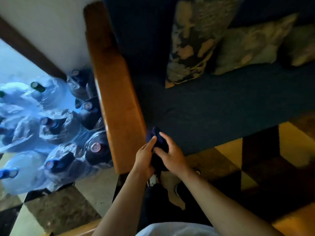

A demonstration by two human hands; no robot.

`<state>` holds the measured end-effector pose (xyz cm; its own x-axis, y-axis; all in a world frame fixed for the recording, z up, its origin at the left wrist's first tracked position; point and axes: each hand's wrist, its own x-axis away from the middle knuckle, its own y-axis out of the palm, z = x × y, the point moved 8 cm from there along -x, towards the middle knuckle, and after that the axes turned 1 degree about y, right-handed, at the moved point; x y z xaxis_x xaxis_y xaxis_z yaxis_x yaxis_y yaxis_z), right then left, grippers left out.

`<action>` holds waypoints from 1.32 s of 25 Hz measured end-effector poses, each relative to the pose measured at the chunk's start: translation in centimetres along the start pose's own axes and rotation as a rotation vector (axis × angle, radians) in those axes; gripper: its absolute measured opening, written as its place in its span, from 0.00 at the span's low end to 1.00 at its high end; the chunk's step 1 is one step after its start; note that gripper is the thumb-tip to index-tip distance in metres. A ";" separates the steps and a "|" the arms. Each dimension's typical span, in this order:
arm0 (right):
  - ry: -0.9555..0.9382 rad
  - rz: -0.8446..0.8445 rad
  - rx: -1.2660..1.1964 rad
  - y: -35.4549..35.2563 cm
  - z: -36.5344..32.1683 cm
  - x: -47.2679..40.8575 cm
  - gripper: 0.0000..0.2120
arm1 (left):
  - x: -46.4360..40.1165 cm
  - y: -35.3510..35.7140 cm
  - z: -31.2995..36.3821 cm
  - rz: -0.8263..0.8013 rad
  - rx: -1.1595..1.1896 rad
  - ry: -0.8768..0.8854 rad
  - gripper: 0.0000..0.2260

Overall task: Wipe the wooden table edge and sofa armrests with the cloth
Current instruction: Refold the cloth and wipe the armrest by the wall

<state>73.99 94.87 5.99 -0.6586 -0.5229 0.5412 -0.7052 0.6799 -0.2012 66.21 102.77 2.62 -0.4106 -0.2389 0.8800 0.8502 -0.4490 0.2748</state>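
Observation:
A long wooden sofa armrest (115,92) runs from the top centre down toward me, glossy brown. A dark blue cloth (157,142) is bunched between both hands just right of the armrest's near end, above the front corner of the dark blue sofa seat (213,106). My left hand (144,157) grips the cloth from the left side. My right hand (170,154) holds it from the right with fingers spread over it. The cloth is beside the wood and I cannot tell if it touches it. No table edge is in view.
Several large plastic water jugs (95,149) crowd the floor left of the armrest. Patterned cushions (192,40) lean on the sofa back. Checkered floor tiles (289,147) lie to the right, and my feet (172,188) are below my hands.

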 end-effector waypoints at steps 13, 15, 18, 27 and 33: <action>0.047 0.388 -1.288 -42.0 14.9 12.6 0.26 | 4.2 43.5 -18.1 -0.599 -0.634 -0.198 0.23; 0.016 0.450 -1.207 -49.1 16.8 14.9 0.25 | 4.8 49.6 -21.7 -0.643 -0.697 -0.135 0.20; 0.127 0.664 -1.057 -59.1 20.2 18.1 0.14 | 5.3 57.6 -27.0 -0.704 -0.882 -0.060 0.19; 0.091 1.013 -0.822 -88.1 22.0 17.7 0.10 | 2.0 86.5 -33.6 -0.756 -1.280 0.542 0.16; 0.131 1.165 -0.734 -106.6 21.9 14.6 0.06 | -1.2 106.0 -38.0 -0.829 -1.244 0.576 0.11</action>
<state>133.72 3.48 17.45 -0.7082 0.5523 0.4399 0.5553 0.8205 -0.1362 144.36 22.76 15.95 -0.9087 0.2681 0.3200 -0.3266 -0.9339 -0.1451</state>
